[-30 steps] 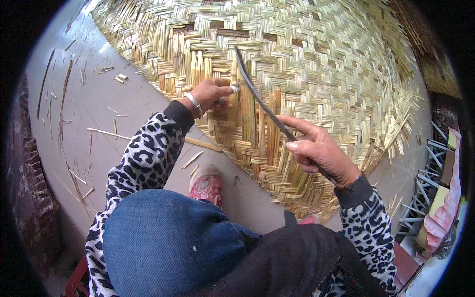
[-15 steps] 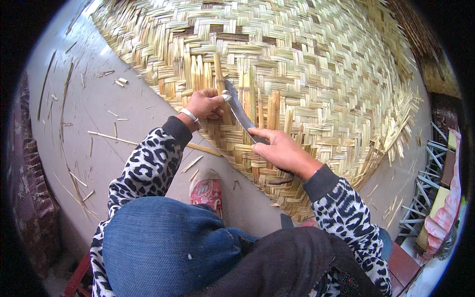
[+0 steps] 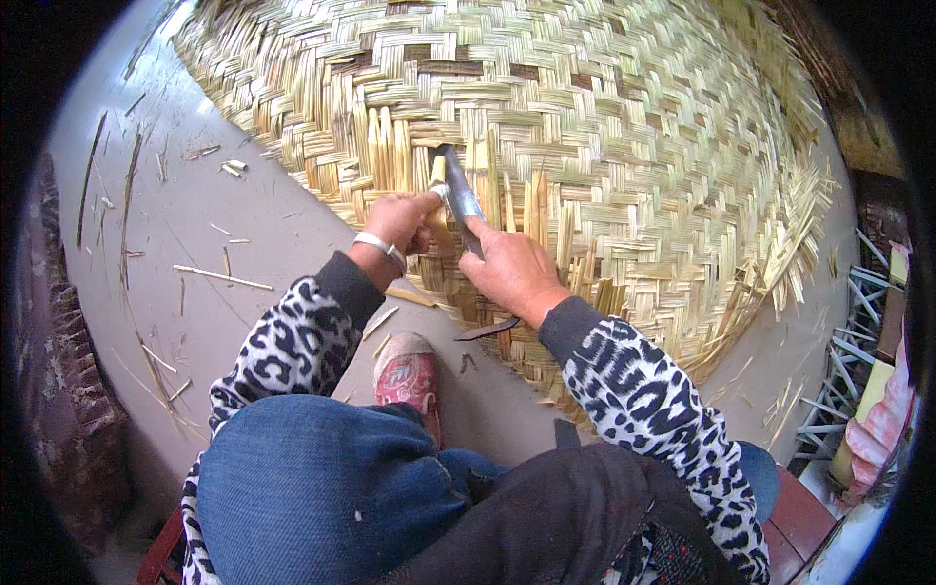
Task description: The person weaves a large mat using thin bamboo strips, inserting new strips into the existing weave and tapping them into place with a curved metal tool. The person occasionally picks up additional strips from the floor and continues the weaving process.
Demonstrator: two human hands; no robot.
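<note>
A large woven mat [image 3: 624, 146] of pale split strips lies before me, with several strip ends standing up along its near edge. My left hand [image 3: 398, 224], white wrapping on a finger, is closed around one strip [image 3: 439, 174] at that edge. My right hand [image 3: 514, 271] grips a knife [image 3: 459, 187] with a long, slightly curved metal blade. The blade points away from me and lies just right of the held strip, close to my left fingers; whether it touches the strip I cannot tell. The knife's dark rear end [image 3: 487, 330] shows below my right wrist.
Loose strips [image 3: 222, 278] and offcuts [image 3: 234, 168] are scattered over the grey floor on the left. My red shoe [image 3: 406, 375] stands by the mat's near edge. A rack of pale bars [image 3: 817, 424] with a pink cloth [image 3: 868, 444] is at the right, near a red seat [image 3: 804, 507].
My right hand and the knife have moved left, bringing the blade more upright beside my left hand. The held strip shows less above my fingers; my left hand has shifted slightly.
</note>
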